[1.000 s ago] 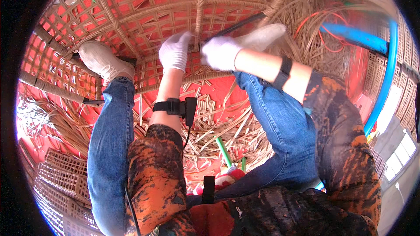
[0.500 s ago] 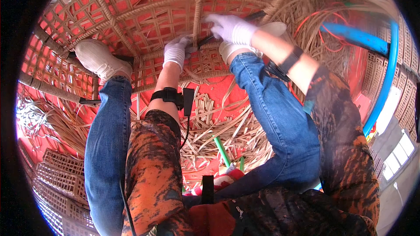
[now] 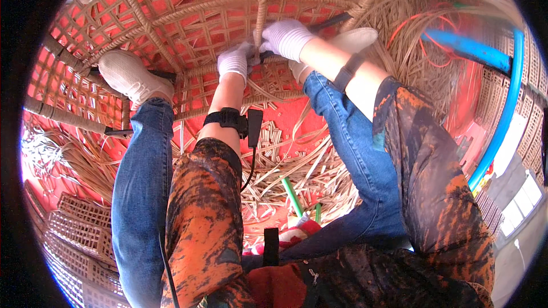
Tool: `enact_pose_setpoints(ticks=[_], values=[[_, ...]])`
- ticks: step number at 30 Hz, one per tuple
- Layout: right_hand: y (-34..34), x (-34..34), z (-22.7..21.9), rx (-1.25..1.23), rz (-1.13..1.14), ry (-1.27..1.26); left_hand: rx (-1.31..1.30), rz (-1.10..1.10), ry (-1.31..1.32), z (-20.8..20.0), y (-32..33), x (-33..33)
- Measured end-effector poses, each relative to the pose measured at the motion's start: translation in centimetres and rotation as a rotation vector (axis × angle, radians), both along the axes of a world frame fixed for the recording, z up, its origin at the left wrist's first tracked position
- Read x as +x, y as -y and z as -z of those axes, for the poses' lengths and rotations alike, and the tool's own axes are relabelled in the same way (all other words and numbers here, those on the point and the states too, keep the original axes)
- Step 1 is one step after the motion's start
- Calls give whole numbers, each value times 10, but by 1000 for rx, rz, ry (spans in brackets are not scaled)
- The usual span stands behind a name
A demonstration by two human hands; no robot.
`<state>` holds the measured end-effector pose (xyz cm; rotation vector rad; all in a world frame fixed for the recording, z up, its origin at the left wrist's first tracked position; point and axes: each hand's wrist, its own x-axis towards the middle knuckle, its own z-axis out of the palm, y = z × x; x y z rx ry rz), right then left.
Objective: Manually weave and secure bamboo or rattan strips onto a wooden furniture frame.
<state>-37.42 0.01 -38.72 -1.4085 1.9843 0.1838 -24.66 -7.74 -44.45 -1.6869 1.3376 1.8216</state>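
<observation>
Head view: past denim-clad legs (image 3: 142, 194) at lower left and centre, a gloved left hand (image 3: 234, 61) and right hand (image 3: 286, 40) sit close together at upper centre, fingers bent, their grip impossible to tell, the woven frame (image 3: 151, 25) at the fingertips, its wrapped rib (image 3: 263, 5) running from the right hand to the top edge, loose strips (image 3: 394, 74) at upper right

Woven frame (image 3: 262, 1): rough, matt, cane-like. Gloves (image 3: 289, 40): ribbed knit cloth. Jeans (image 3: 141, 177): matt denim. Blue tube (image 3: 516, 74): glossy.
</observation>
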Motion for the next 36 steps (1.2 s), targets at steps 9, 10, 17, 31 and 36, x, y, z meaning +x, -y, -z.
enact_pose_setpoints(ticks=[9, 10, 17, 31, 36], values=[[-33, 73, -87, 270, -440, 232, -598, 721, -143, -72, -11, 3], [-35, 85, -88, 282, -429, 288, -659, 712, -159, -66, -11, 4], [-39, 35, -56, -77, -153, 464, -448, 323, -360, 29, 2, 30], [2, -3, 15, 267, 274, 412, -456, 666, 128, -19, 8, -9], [-3, 21, 5, 75, 120, 21, -432, 672, 74, -19, 25, 15]])
